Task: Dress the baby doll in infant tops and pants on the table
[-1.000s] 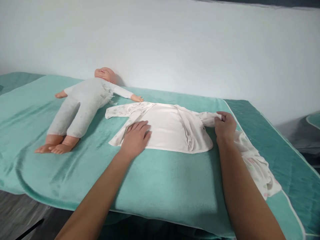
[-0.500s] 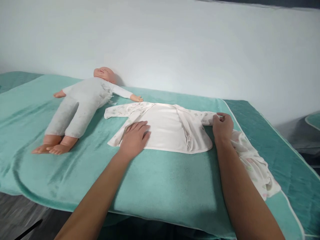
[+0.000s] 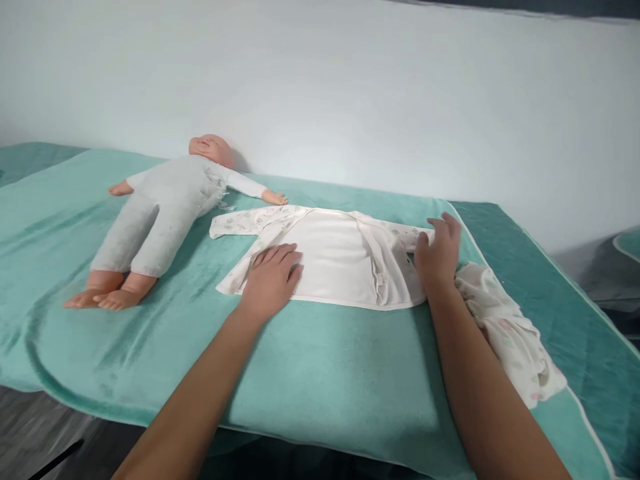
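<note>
A white long-sleeved baby shirt (image 3: 335, 257) with small printed figures on its sleeves lies spread with its front open. My left hand (image 3: 270, 277) rests flat on the shirt's left front panel, fingers stretched out. At the right sleeve's end is my right hand (image 3: 440, 250), its fingers apart and slightly lifted, with nothing held; it hides the cuff. To the left, a baby doll (image 3: 165, 200) in a white cloth body lies on its back, one hand close to the shirt's left shoulder.
Beside my right forearm sits a crumpled white printed cloth (image 3: 515, 333). Everything lies on a green plush blanket (image 3: 340, 373) over a darker green cover (image 3: 555, 300). A white wall (image 3: 350, 100) rises behind. Dark floor (image 3: 30, 427) shows at lower left.
My right hand has let go of the shirt's right sleeve end; its fingers have opened and lifted. My left hand stays flat on the shirt.
</note>
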The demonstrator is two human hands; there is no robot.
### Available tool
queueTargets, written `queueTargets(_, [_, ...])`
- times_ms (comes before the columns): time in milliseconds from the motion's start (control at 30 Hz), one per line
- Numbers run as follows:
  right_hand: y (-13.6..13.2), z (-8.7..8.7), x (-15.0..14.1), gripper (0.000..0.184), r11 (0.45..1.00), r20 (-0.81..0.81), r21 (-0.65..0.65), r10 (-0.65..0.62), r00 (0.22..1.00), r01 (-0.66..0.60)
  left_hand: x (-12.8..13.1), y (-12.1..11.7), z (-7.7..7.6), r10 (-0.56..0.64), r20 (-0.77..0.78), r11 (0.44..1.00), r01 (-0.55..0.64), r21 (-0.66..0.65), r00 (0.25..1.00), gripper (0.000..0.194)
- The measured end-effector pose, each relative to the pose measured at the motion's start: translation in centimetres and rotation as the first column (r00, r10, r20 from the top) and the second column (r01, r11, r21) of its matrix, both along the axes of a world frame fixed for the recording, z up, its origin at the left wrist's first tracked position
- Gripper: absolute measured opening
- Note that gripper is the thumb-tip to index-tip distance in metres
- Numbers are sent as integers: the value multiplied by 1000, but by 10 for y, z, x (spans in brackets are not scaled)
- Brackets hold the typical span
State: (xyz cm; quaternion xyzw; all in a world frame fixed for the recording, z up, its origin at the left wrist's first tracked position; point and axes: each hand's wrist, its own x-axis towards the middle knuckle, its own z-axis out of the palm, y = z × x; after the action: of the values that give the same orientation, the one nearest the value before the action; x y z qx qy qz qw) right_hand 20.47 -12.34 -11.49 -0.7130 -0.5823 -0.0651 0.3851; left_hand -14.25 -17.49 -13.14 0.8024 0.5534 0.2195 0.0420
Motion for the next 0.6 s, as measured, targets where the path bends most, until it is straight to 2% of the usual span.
queueTargets(33, [-1,2,-11,45,994,8,1,110,994,-110,3,-1,0,-12,-17,1000,12,5,1000,36])
queueTargets(100, [-3,4,-37,52,944,-2,-66,325,946,-324,12,-6,3,-66,-46,998,67,17,997,38])
queueTargets(200, [-4,2,-79,62,838,15,-245,506,863,-487,27,-16,9,-213,-46,976,215,36,976,35])
queueTargets(300, [0,-6,-110,68,769,98,-450,549,830,-455,38,-27,13,-299,-55,950,303,74,953,35])
queueTargets(367, [8,-11,-121,73,777,175,-510,513,841,-368,42,-33,13,-308,-62,943,313,115,949,40])
queueTargets(500, [32,-18,-134,68,855,245,-463,376,894,-233,43,-39,9,-327,-26,929,326,174,945,44])
queueTargets(567, [38,-19,-140,64,869,249,-432,372,894,-242,43,-41,10,-339,10,923,331,195,941,45])
queueTargets(600, [39,-19,-143,63,857,247,-436,408,879,-275,42,-41,10,-335,43,924,320,207,941,44])
